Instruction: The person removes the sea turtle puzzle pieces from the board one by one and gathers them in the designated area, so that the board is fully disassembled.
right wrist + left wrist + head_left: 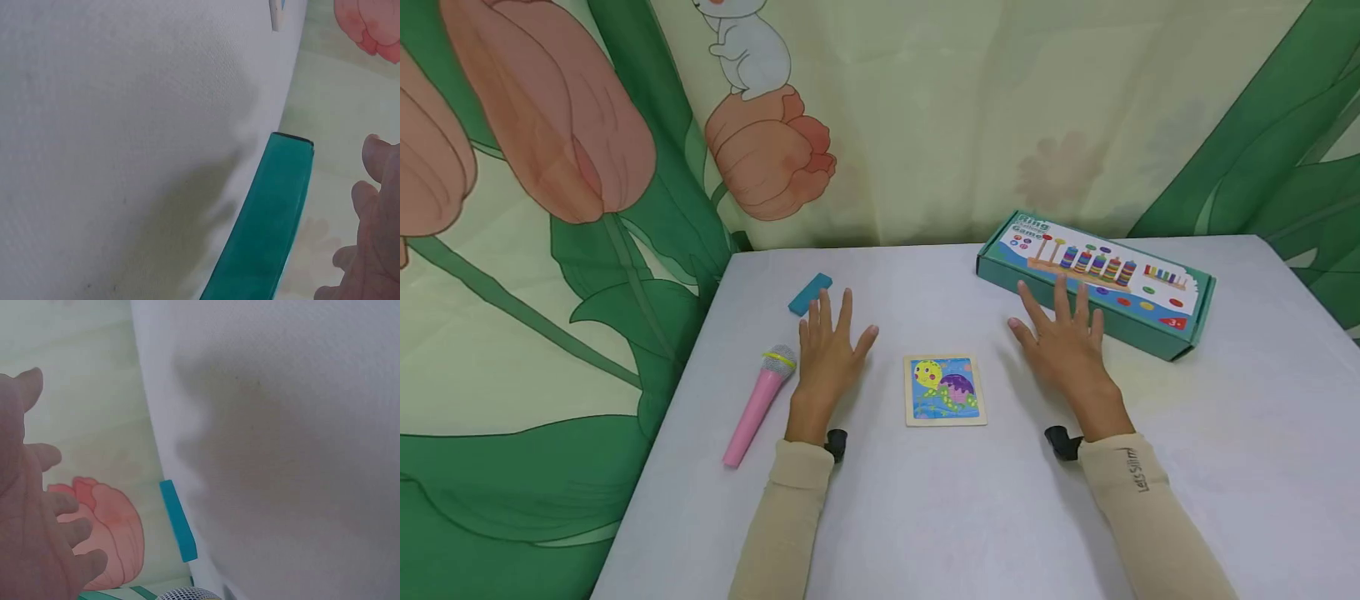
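Note:
Both hands hover palm down above the white table with fingers spread and nothing held. My left hand (827, 358) is between a pink toy microphone (762, 400) and a small square puzzle (945, 390) with a turtle picture in a pale frame. Just beyond its fingertips lies a blue block (810, 294). On the other side of the puzzle, my right hand (1067, 354) overlaps the near edge of a green game box (1097, 279) in the head view. In the right wrist view the box's green side (262, 219) shows beside the fingers, with a gap between.
The white table (910, 517) ends at a curtain (925, 125) printed with tulips and a rabbit. Black wrist straps show at both cuffs. The microphone's mesh head (187, 594) peeks in at the bottom of the left wrist view.

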`<state>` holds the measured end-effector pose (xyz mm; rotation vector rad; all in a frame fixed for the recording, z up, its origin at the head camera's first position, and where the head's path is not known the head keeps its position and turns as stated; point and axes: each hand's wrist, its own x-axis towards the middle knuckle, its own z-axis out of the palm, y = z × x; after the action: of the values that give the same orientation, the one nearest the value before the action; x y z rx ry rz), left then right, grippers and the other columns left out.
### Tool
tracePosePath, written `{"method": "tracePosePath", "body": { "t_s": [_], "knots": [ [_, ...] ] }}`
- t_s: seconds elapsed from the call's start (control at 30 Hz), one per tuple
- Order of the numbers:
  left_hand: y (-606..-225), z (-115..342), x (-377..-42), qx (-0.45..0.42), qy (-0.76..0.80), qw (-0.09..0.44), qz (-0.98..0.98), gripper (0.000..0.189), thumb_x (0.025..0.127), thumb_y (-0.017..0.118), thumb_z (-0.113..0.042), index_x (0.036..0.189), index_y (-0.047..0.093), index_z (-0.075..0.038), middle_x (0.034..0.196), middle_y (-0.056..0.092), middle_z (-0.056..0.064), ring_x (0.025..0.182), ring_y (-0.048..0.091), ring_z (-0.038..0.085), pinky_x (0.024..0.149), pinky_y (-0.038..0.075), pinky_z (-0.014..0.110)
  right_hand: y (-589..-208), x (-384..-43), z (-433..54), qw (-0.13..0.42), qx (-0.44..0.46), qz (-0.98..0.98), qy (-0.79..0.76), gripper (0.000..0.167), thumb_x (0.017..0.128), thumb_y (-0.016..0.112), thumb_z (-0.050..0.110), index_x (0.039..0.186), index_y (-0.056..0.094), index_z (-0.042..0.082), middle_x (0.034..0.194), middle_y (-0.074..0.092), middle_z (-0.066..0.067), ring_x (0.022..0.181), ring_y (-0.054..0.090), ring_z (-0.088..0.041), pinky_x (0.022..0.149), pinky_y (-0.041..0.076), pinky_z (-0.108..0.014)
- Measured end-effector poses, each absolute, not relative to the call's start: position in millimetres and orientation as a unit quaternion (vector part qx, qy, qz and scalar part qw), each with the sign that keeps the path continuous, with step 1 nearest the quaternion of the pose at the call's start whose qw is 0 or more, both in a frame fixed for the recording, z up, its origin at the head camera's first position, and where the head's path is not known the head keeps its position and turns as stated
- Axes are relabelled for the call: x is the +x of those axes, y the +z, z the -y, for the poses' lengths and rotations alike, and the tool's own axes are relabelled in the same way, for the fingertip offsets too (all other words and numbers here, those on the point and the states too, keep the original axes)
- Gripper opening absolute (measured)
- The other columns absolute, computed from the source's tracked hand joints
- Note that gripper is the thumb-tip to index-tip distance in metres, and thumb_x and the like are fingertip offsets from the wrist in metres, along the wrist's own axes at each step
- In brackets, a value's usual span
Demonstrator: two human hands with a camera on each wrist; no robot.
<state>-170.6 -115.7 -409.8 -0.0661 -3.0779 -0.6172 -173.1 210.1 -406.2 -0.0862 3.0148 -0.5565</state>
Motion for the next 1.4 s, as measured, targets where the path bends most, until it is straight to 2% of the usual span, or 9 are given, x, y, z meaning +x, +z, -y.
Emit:
{"method": "tracePosePath", "body": {
  "t_s": [0.27,0.4,0.5,0.57,0.7,0.8,0.9,1.13,1.4],
  "knots": [
    [-410.0,113.4,-167.7,-0.016,-0.182,0.002,0.983,0.079,0.106,0.048,-0.053,0.166,0.013,-0.015,0.17,-0.002,0.021,0.156,-0.002,0.04,0.124,0.002,0.056,-409.4,-176.5,-203.4,0.032,-0.042,-0.98,-0.19,0.072,0.108,0.041,0.052,0.166,0.01,0.024,0.167,-0.018,-0.023,0.149,-0.023,-0.05,0.113,-0.011,-0.073],
    [-410.4,106.5,-154.0,-0.028,-0.173,-0.004,0.984,0.083,0.104,0.053,-0.052,0.166,0.014,-0.013,0.17,0.003,0.021,0.156,0.003,0.041,0.124,0.006,0.055,-405.4,-177.9,-192.9,0.013,-0.064,-0.977,-0.202,0.071,0.106,0.056,0.04,0.165,0.023,0.019,0.168,-0.006,-0.026,0.152,-0.008,-0.05,0.115,-0.001,-0.074],
    [-409.8,94.6,-133.5,-0.06,-0.155,-0.021,0.986,0.084,0.104,0.056,-0.049,0.165,0.016,-0.01,0.169,0.009,0.022,0.155,0.007,0.041,0.124,0.01,0.054,-400.4,-181.2,-182.4,0.003,-0.09,-0.975,-0.204,0.063,0.102,0.065,0.03,0.158,0.041,0.014,0.166,0.014,-0.028,0.151,0.01,-0.051,0.115,0.01,-0.073],
    [-409.3,82.5,-117.2,-0.094,-0.136,-0.042,0.985,0.081,0.104,0.056,-0.047,0.165,0.018,-0.008,0.169,0.012,0.021,0.155,0.01,0.04,0.124,0.011,0.052,-398.0,-184.3,-174.8,0.009,-0.119,-0.97,-0.211,0.052,0.101,0.069,0.023,0.149,0.054,0.01,0.157,0.035,-0.027,0.145,0.028,-0.049,0.115,0.022,-0.069],
    [-409.6,55.9,-87.5,-0.181,-0.092,-0.08,0.976,0.076,0.104,0.057,-0.045,0.161,0.029,-0.003,0.166,0.025,0.02,0.154,0.021,0.036,0.124,0.018,0.044,-398.8,-191.0,-158.0,0.061,-0.2,-0.945,-0.25,0.029,0.1,0.069,0.012,0.128,0.07,0.004,0.117,0.067,-0.017,0.109,0.061,-0.036,0.098,0.052,-0.052],
    [-413.7,41.5,-72.7,-0.227,-0.059,-0.1,0.967,0.075,0.104,0.056,-0.048,0.158,0.035,-0.002,0.162,0.031,0.018,0.151,0.029,0.031,0.123,0.023,0.037,-404.7,-192.6,-144.5,0.112,-0.245,-0.923,-0.276,0.02,0.1,0.067,0.008,0.118,0.074,0.004,0.1,0.069,-0.006,0.091,0.062,-0.024,0.086,0.057,-0.04],
    [-419.4,33.0,-64.7,-0.248,-0.031,-0.111,0.962,0.073,0.105,0.052,-0.052,0.158,0.037,-0.004,0.162,0.033,0.016,0.149,0.032,0.029,0.121,0.026,0.033,-411.5,-191.5,-133.4,0.13,-0.271,-0.913,-0.275,0.017,0.098,0.07,0.006,0.114,0.076,0.005,0.1,0.07,-0.002,0.09,0.062,-0.019,0.085,0.057,-0.035],
    [-426.7,25.1,-58.2,-0.263,0.026,-0.116,0.957,0.075,0.104,0.046,-0.059,0.16,0.036,-0.011,0.164,0.031,0.014,0.15,0.03,0.03,0.119,0.03,0.032,-420.2,-189.3,-120.3,0.143,-0.301,-0.906,-0.259,0.02,0.095,0.076,0.011,0.113,0.077,0.006,0.106,0.069,-0.001,0.096,0.065,-0.017,0.091,0.056,-0.037],
    [-426.2,24.8,-58.6,-0.268,0.042,-0.1,0.957,0.075,0.104,0.046,-0.059,0.158,0.037,-0.009,0.163,0.033,0.015,0.15,0.031,0.031,0.118,0.033,0.034,-416.5,-191.8,-112.9,0.161,-0.32,-0.902,-0.242,0.026,0.095,0.076,0.011,0.12,0.075,0.007,0.113,0.068,-0.003,0.098,0.065,-0.017,0.095,0.055,-0.038]
  ]
}}
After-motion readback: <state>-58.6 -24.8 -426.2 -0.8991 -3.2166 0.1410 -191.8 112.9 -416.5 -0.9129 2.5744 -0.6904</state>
